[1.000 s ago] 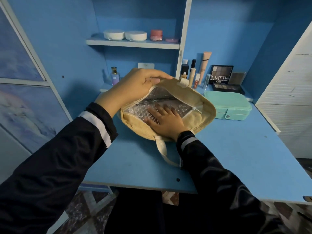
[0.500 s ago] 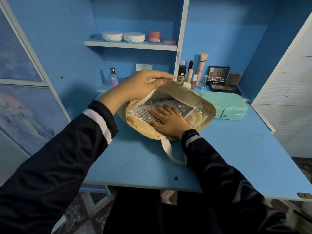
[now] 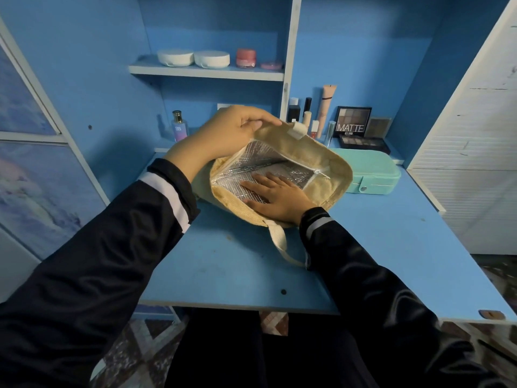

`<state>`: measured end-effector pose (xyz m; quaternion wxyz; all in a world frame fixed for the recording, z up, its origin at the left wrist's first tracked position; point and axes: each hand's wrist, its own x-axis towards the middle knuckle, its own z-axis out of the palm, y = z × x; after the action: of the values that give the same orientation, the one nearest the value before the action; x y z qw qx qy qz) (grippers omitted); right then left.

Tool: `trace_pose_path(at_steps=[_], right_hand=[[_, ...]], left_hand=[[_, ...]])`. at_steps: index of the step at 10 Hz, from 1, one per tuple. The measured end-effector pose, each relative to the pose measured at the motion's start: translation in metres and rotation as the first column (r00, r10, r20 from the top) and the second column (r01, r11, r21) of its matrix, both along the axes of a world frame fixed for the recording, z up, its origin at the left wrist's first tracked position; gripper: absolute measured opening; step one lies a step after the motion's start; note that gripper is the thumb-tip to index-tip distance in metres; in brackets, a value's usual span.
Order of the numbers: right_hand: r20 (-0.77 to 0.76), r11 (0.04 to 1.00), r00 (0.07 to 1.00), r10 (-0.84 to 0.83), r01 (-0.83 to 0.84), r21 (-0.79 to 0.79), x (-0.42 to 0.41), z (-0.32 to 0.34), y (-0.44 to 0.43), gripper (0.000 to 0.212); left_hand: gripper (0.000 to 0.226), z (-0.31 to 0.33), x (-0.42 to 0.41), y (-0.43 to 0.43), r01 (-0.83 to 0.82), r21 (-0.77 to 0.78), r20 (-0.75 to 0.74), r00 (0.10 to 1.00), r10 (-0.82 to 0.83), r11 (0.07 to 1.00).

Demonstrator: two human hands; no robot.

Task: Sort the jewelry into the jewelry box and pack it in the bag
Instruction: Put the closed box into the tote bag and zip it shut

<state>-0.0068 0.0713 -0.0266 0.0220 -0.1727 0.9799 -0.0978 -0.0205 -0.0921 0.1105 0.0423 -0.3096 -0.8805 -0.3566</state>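
My right hand (image 3: pixel 275 198) lies flat, fingers straight, on the silver lining inside the bag (image 3: pixel 330 163), midway along the tabletop (image 3: pixel 391 261) toward its back edge. My left hand (image 3: pixel 223 133) arches over, pinching the bag's raised rim. The closed jewelry box (image 3: pixel 375 170) sits just behind, near the back right corner.

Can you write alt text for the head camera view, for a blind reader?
A person's left hand holds open a beige bag on a blue desk while the right hand lies flat on its silver lining. A closed mint jewelry box sits beside it.
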Motion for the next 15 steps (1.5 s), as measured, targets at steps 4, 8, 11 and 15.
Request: trace_pose_path(at_steps=[4, 8, 11, 15], right_hand=[[-0.030, 0.999, 1.000, 0.006, -0.007, -0.037, 0.004, -0.008, 0.005, 0.061], [0.004, 0.996, 1.000, 0.012, -0.012, -0.090, 0.012, -0.002, 0.018, 0.057], [0.012, 0.997, 1.000, 0.017, -0.016, -0.071, 0.010, -0.002, 0.019, 0.058], [-0.090, 0.975, 0.996, 0.012, -0.032, -0.221, 0.022, 0.010, 0.029, 0.055]], left_hand=[[0.037, -0.008, 0.006, 0.008, 0.028, 0.033, -0.009, 1.000, -0.027, 0.999], [0.037, -0.001, 0.012, 0.009, -0.073, 0.121, -0.112, 0.990, 0.087, 0.990], [0.036, -0.009, 0.006, 0.006, -0.035, 0.089, -0.060, 0.997, 0.041, 0.995], [0.037, -0.010, 0.016, 0.008, 0.030, 0.111, -0.001, 1.000, -0.030, 0.993]])
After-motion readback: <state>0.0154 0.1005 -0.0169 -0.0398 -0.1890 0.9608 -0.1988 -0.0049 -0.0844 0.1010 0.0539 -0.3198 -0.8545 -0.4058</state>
